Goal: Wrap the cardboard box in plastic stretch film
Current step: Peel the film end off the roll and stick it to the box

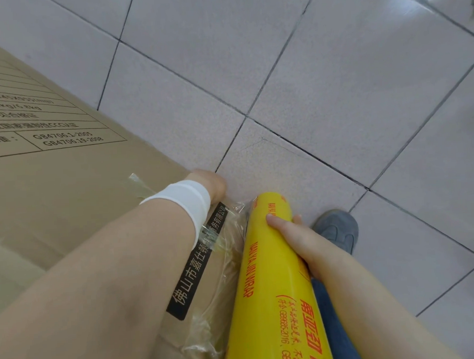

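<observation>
A large brown cardboard box (54, 172) with black printed text fills the left side. My left hand (210, 185), with a white band at the wrist, reaches over the box's far corner; its fingers are hidden behind the edge. My right hand (290, 231) grips a long yellow roll of stretch film (274, 287) held upright beside the box. Clear crinkled film (228, 251) runs from the roll onto the box's side, over a black printed strip.
Pale grey floor tiles (335, 91) with dark grout lines spread to the right and behind. A grey shoe (338, 229) and a blue trouser leg (334, 325) stand just right of the roll. A strip of clear tape (140, 184) sticks up from the box.
</observation>
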The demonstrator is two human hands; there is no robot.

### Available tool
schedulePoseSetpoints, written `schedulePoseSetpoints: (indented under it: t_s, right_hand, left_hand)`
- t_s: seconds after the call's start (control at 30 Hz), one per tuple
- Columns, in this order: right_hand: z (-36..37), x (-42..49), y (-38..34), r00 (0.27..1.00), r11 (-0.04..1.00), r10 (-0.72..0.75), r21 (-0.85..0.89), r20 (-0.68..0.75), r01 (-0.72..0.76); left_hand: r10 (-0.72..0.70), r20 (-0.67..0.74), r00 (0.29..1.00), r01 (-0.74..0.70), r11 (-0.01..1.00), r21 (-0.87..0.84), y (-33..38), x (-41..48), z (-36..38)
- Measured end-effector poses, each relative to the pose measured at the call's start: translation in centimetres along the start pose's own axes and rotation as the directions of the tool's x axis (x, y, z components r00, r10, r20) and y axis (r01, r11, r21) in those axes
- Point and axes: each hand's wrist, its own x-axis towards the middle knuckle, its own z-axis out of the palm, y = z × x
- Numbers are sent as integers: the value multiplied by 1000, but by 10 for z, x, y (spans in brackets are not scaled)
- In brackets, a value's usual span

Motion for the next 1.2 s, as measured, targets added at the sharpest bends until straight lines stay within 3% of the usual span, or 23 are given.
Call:
schedulePoseSetpoints:
  t_s: [0.07,0.17,0.37,0.43,0.53,0.67,0.77,0.93,1.2]
  right_hand:
    - [0,4,3,1000,1000,-2,-7,-5,2]
    - [0,9,4,1000,1000,-12,-21,-4,12]
    - [-3,-1,8,997,990,42,133,61,-50]
    - [-5,-23,16,994,968,41,243,98,-64]
    - [-1,-61,45,987,893,16,442,161,-87]
    - [14,-101,81,977,748,-61,658,203,-90]
    - [25,-132,80,972,688,-109,722,208,-78]
    - [26,-149,86,972,689,-83,717,219,-103]
    - [28,-150,104,989,776,-58,629,139,-43]
  left_hand:
    - [82,-2,997,-82,994,-66,-3,2,5]
    - [223,160,962,-222,975,-23,-5,-6,13]
    - [62,168,984,-77,993,86,17,-12,7]
    - [115,115,987,-118,993,23,35,-38,2]
    - [287,79,955,-277,954,-115,47,-101,2]
    - [341,139,930,-329,939,-100,44,-198,17]
    - [368,87,926,-365,930,-51,38,-238,30]
    - [355,-125,927,-358,934,-5,31,-250,45]
    - [252,-201,947,-254,967,15,37,-255,51]
